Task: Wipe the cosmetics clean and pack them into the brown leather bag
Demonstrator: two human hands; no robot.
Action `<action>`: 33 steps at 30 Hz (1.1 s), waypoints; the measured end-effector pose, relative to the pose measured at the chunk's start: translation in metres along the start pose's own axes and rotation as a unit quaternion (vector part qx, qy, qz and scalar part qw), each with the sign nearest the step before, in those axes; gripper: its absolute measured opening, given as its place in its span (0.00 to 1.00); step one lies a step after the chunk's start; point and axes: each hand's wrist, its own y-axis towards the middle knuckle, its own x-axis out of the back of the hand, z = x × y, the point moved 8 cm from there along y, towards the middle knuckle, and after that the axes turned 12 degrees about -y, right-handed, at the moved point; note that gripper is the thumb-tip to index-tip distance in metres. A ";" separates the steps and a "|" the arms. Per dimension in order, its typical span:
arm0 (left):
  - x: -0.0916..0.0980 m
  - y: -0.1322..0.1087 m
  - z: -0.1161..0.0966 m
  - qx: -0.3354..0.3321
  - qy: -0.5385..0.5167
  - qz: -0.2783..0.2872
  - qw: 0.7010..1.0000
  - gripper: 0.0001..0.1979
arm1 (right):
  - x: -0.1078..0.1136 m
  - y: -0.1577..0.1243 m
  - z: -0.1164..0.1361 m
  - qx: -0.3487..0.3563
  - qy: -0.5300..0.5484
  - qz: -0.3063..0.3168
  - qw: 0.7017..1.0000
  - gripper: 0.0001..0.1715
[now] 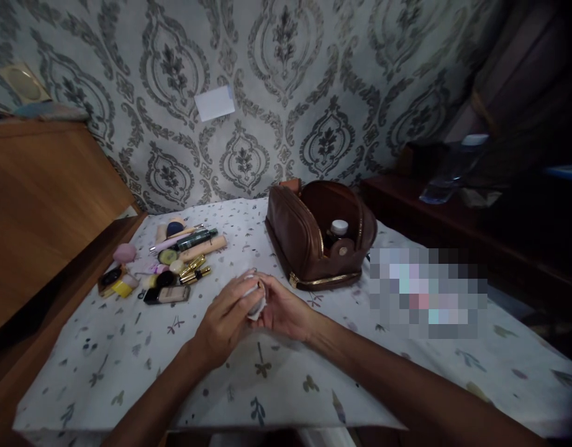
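Observation:
Above the middle of the table, my left hand (219,323) and my right hand (288,310) meet around a small white wipe or tissue (254,302). The fingers of both hands are closed on it; whether it wraps another item is hidden. Just beyond my right hand stands a brown leather cosmetic bag (286,239), unzipped with its flap raised. Inside the bag is a bottle with a white cap (340,227). Left of my hands lie cosmetics: a foundation bottle (174,293), gold lipstick tubes (195,273), a peach tube (204,249), a dark green tube (197,239) and a pink sponge (125,252).
A white patterned cloth (262,397) covers the table. At the left is a wooden panel (53,205); a patterned wall (248,124) rises behind. On a dark ledge at the right stands a clear plastic bottle (453,171). A pixelated patch hides something on the table's right side.

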 end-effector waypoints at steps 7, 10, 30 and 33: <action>0.005 -0.007 0.040 0.164 -0.010 -0.042 0.985 0.26 | -0.005 -0.003 0.019 0.085 -0.033 0.010 0.996 0.18; 0.005 -0.013 0.046 0.213 -0.031 -0.051 0.975 0.23 | -0.002 -0.005 0.029 0.148 -0.069 -0.020 0.986 0.21; -0.013 -0.036 0.068 0.406 -0.478 -0.160 0.762 0.28 | -0.002 -0.031 0.053 0.329 -0.519 -0.216 0.758 0.53; -0.015 -0.040 0.073 0.423 -0.489 -0.150 0.748 0.28 | -0.005 -0.032 0.055 0.348 -0.534 -0.209 0.741 0.46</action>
